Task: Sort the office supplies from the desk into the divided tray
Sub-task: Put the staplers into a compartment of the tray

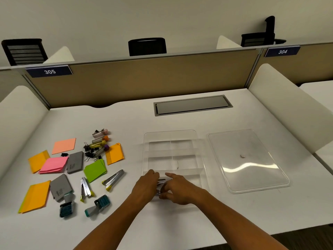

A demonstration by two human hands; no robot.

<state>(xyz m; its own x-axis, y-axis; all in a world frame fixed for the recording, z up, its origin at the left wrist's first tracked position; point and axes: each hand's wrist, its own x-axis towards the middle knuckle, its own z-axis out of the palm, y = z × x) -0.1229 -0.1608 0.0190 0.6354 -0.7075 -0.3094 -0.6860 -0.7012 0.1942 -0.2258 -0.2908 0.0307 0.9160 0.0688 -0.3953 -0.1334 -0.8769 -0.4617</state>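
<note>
White matte desk (180,222); both hands (left (146,186), right (177,189)) pinch metal stapler (161,184) over clear tray (173,152).

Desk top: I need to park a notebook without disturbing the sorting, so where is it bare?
Bare patches: between the divided tray and the cable hatch, and the near edge right of the right hand. The left half is crowded with sticky notes, staplers and binder clips.

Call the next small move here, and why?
Probably let go of the stapler and pull both hands out. Left hand and right hand hold it low in the tray's near compartment; two more staplers lie on the desk.
</note>
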